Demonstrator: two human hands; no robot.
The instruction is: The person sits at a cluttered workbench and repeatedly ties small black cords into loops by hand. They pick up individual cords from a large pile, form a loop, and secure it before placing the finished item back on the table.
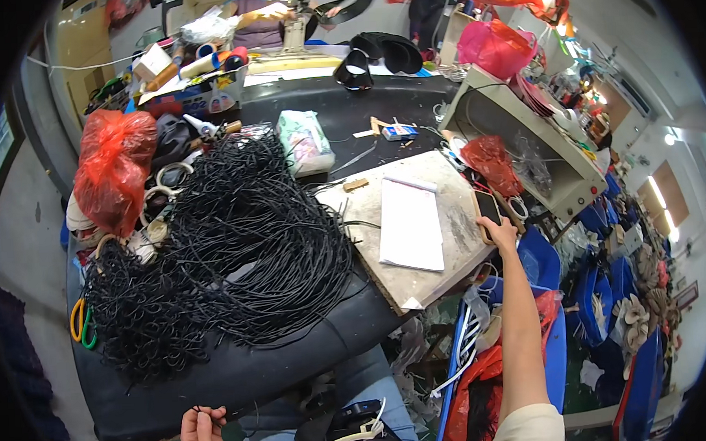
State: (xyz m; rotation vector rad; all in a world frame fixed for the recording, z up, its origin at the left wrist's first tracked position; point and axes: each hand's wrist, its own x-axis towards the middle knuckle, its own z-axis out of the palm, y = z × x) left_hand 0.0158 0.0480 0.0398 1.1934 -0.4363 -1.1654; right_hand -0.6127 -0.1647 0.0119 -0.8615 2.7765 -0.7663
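My right hand (502, 234) reaches to the right edge of the pale work board (463, 186), its fingers closed on the lower end of a smartphone (488, 207) with a dark screen. Low at the table's near edge, my left hand (204, 433) is closed in a pinch, with a bit of thin black cord showing at the fingertips. A big tangled heap of black cords (267, 248) covers the left part of the black table (326, 324). On the board lie a white paper pad (411, 226) and a small tan block (355, 185).
A red plastic bag (114, 172) and scissors with yellow and green handles (80, 323) sit at the left. Behind are a tissue pack (305, 142) and a small blue box (399, 132). A beige metal case (551, 149) and blue bin (447, 398) stand right.
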